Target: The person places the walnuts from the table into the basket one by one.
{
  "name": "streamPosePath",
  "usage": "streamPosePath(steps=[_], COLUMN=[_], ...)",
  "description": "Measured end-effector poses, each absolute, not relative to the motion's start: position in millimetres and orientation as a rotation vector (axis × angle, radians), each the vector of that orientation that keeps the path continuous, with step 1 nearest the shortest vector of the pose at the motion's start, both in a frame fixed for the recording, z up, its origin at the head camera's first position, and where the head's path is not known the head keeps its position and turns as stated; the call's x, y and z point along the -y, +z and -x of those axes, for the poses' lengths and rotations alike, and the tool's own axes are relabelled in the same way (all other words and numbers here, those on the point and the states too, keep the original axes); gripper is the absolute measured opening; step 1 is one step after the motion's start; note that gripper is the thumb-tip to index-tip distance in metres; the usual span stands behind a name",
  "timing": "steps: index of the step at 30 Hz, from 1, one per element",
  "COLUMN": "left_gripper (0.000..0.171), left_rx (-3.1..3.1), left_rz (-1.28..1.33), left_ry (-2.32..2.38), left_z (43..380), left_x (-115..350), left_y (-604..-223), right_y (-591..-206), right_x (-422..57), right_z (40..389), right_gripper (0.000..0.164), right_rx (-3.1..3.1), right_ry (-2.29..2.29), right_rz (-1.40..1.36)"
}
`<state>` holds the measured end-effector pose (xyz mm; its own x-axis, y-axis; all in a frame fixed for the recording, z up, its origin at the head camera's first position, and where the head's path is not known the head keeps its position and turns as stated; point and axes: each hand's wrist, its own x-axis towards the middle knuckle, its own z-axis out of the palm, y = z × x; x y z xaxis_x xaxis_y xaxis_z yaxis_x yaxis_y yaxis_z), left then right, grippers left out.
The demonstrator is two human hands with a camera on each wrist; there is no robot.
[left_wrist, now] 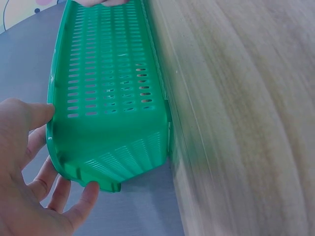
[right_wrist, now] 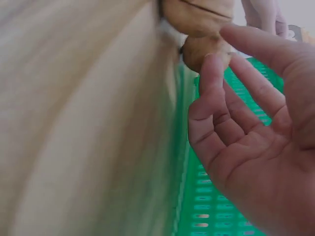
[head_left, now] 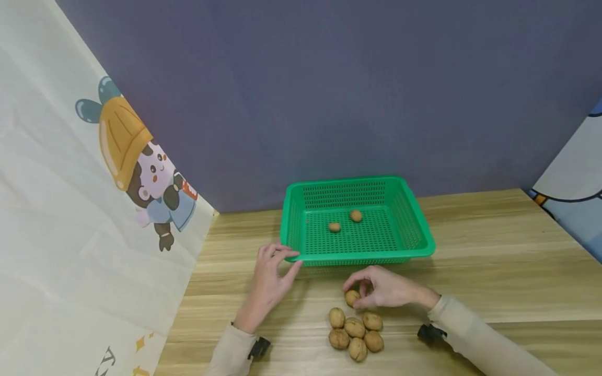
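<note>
At lower centre, a walnut [head_left: 352,298] is pinched by the right hand [head_left: 383,286], fingers parted by its width — likely light, hard, roll-prone, best taken across the sides. The green basket [head_left: 357,256] is held at its lower-left corner by the left hand [head_left: 270,278], fingers spread.

I see two plain cream sleeves [head_left: 489,339], a little black lump [head_left: 430,333] by each cuff [head_left: 439,309], and bare fingers [left_wrist: 44,178].
</note>
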<state>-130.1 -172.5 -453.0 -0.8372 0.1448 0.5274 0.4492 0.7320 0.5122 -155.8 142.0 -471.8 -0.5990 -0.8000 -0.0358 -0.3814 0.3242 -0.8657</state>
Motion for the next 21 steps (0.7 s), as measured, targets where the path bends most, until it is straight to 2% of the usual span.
streamPosePath(steps=[10,21], left_gripper=[0.019,0.019], left_rx=[2.476,2.486], left_rz=[0.455,0.459], left_ry=[-0.91,-0.93], left_z=[128.4,128.1], left_x=[173.2,172.8], left_y=[-452.0,-452.9], right_y=[-478.9,-435.8], right_x=[-142.8,-144.1], right_z=[155.6,159.5], right_gripper=[0.038,0.039], right_rx=[-2.121,-2.019], right_ry=[-1.195,-1.223], right_rz=[1.01,1.029])
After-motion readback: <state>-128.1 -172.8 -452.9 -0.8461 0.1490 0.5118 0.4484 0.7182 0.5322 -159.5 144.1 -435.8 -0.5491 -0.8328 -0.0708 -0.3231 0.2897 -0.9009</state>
